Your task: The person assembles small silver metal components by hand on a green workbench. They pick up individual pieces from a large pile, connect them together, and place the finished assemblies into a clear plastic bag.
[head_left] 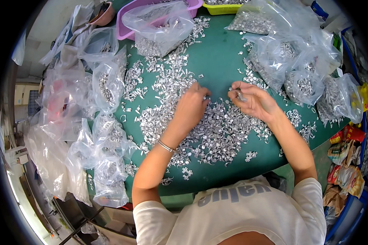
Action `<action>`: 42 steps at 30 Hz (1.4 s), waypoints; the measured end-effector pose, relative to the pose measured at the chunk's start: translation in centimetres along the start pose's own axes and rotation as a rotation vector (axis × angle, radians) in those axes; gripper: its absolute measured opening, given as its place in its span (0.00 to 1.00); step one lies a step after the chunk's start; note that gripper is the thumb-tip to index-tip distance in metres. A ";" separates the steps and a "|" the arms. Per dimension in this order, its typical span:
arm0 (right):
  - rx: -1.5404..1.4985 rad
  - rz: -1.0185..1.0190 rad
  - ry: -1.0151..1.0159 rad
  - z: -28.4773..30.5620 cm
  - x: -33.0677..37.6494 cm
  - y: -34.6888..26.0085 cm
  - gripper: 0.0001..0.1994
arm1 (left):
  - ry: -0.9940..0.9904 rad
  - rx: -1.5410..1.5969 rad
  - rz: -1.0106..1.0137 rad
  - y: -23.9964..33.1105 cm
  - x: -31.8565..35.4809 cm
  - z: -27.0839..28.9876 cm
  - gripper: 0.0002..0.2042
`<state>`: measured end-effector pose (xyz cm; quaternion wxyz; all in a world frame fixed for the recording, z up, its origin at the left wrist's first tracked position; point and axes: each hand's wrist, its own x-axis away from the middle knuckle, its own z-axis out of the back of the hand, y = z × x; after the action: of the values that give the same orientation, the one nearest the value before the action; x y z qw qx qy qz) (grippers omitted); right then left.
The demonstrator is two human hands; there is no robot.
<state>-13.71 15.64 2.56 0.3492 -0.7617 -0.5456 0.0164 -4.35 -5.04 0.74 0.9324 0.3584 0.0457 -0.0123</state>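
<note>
A broad heap of small silver metal pieces, many curved or ring-like, lies across the green tabletop. Over the heap's middle, my left hand has its fingers bent and drawn together. Something tiny and bright shows at its fingertips, too small to name. My right hand is turned partly palm up at the heap's right side. Its curled fingers hold a few small silver metal pieces. The two hands are apart. A single small piece lies beyond my left hand.
Clear plastic bags of metal pieces line the left side and the far right. Another bag leans on a purple tub at the back, beside a yellow-green tray. Colourful packets hang beyond the right edge.
</note>
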 end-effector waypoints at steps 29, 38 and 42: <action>1.539 0.451 -0.346 -7.1 3.9 7.0 0.05 | -0.164 2.195 0.954 4.7 10.5 -3.6 0.14; 1.835 0.630 -0.174 -3.5 -0.2 6.4 0.21 | 0.090 1.812 0.993 6.5 11.7 -1.6 0.12; 1.964 0.571 -0.174 -2.2 1.6 5.0 0.19 | 0.156 1.627 0.950 7.0 12.2 -1.0 0.10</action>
<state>-8.10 15.03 2.00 0.7608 -0.2374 -0.1133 0.5932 8.07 0.91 3.53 0.2979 0.8797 -0.0654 0.3648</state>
